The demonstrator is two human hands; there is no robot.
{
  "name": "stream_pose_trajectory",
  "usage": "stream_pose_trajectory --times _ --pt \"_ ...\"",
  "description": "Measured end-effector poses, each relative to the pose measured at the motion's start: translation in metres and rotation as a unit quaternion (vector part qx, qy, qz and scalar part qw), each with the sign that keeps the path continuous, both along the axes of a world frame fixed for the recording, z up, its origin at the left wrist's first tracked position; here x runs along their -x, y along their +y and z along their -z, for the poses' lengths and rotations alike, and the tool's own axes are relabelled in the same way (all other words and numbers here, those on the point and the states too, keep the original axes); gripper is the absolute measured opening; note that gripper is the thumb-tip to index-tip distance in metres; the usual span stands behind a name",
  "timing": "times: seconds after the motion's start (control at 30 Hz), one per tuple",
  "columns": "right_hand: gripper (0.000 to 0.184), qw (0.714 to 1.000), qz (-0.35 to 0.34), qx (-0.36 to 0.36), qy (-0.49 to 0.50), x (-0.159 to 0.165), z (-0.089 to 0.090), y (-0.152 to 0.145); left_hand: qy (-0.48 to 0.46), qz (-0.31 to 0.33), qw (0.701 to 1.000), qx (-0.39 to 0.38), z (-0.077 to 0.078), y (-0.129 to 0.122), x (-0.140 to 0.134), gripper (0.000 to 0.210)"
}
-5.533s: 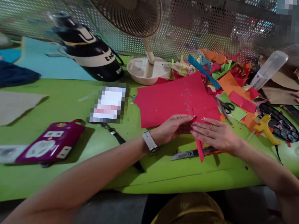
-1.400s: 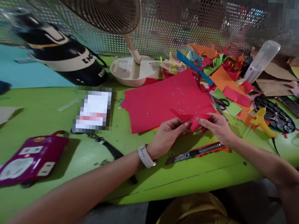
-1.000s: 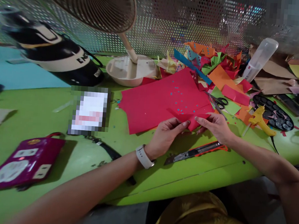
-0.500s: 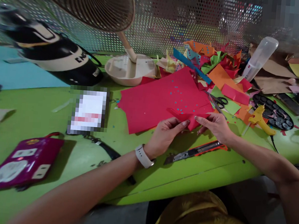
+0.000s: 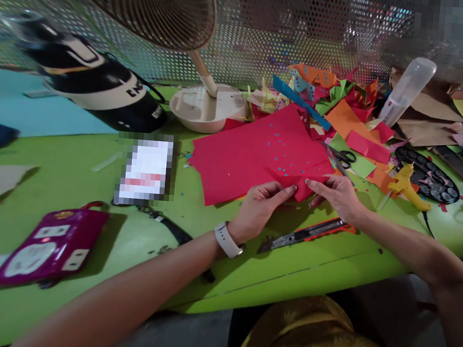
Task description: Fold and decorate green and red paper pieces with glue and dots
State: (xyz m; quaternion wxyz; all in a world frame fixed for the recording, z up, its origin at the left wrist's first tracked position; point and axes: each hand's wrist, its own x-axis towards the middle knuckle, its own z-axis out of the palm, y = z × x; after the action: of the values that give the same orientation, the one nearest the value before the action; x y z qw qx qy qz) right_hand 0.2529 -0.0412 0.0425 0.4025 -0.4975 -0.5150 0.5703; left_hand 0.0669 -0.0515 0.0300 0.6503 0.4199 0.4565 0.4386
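Note:
Both hands pinch a small folded piece of red paper [image 5: 304,188] just above the table. My left hand [image 5: 261,203], with a white watch band at the wrist, grips its left side between thumb and fingers. On its right side, my right hand [image 5: 339,195] closes thumb and fingers on the same piece. Behind it lies a large red sheet [image 5: 240,161] sprinkled with small blue bits. An orange utility knife [image 5: 307,234] lies on the table just below my hands. Black-handled scissors [image 5: 345,158] rest by the sheet's right edge.
A yellow glue gun [image 5: 406,188] and a black palette [image 5: 431,178] lie at the right. Colourful paper scraps [image 5: 345,121] pile up behind, near a clear bottle [image 5: 408,94]. A fan [image 5: 208,110], a black flask [image 5: 110,89] and a purple power box [image 5: 51,245] occupy the left.
The whole view has shifted slightly, so things appear a little further right. My hands keep hold of the red paper, whose folded flap now looks flatter.

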Motion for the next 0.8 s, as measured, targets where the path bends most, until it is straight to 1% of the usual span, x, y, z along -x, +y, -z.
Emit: stream_pose_trajectory --times 0.1,0.23,0.33,0.5,0.6,0.8 --pt "0.038 1.000 0.001 -0.001 0.001 0.0006 0.0007 0.0002 -0.007 0.001 1.000 0.006 -0.0002 0.0000 0.0000 0.039" --pt "0.037 1.000 0.008 -0.019 0.009 0.0019 0.0003 0.0001 -0.008 0.003 1.000 -0.012 -0.0001 0.0001 -0.0002 0.038" --pt "0.036 0.999 -0.002 -0.042 0.013 0.0026 -0.0019 -0.0015 0.002 0.009 1.000 -0.021 -0.0008 -0.0003 -0.0008 0.037" --pt "0.036 0.998 -0.022 -0.065 -0.009 0.0027 -0.0055 -0.0044 0.022 0.031 0.999 -0.010 0.0004 -0.0007 -0.0003 0.033" --pt "0.037 0.998 -0.031 -0.059 -0.006 0.0026 -0.0055 -0.0046 0.032 0.036 0.999 -0.009 0.0020 -0.0003 0.0005 0.029" --pt "0.038 0.999 -0.024 -0.031 0.015 0.0026 -0.0028 -0.0027 0.030 0.044 0.998 -0.013 0.0013 0.0006 0.0007 0.026"
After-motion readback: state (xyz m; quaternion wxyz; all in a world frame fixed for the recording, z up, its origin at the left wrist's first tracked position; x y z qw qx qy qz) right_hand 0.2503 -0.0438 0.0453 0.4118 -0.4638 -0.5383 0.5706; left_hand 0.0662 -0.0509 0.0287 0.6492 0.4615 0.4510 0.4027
